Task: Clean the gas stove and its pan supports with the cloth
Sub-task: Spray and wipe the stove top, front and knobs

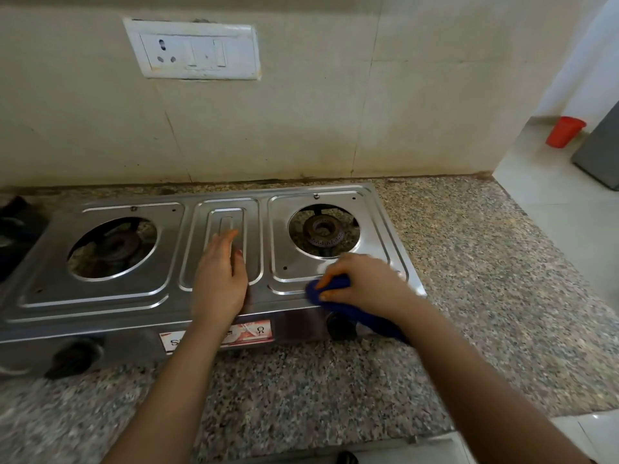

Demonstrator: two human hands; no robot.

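A two-burner steel gas stove (110,289) stands on a speckled granite counter. No pan supports sit on it; the left burner (117,246) and the right burner (323,231) lie bare in their round openings. My left hand (219,276) rests flat on the stove's middle panel, fingers together and pointing away. My right hand (358,284) grips a bunched blue cloth (330,289) and presses it on the front right corner of the stove top. A tail of the cloth hangs down under my wrist over the stove's front.
Two black knobs (72,358) (341,326) stick out of the stove's front. The granite counter (469,262) stretches right to its edge. A dark object (13,229) sits at the far left. A socket plate (194,48) is on the wall. A red cup (566,132) stands on the floor beyond.
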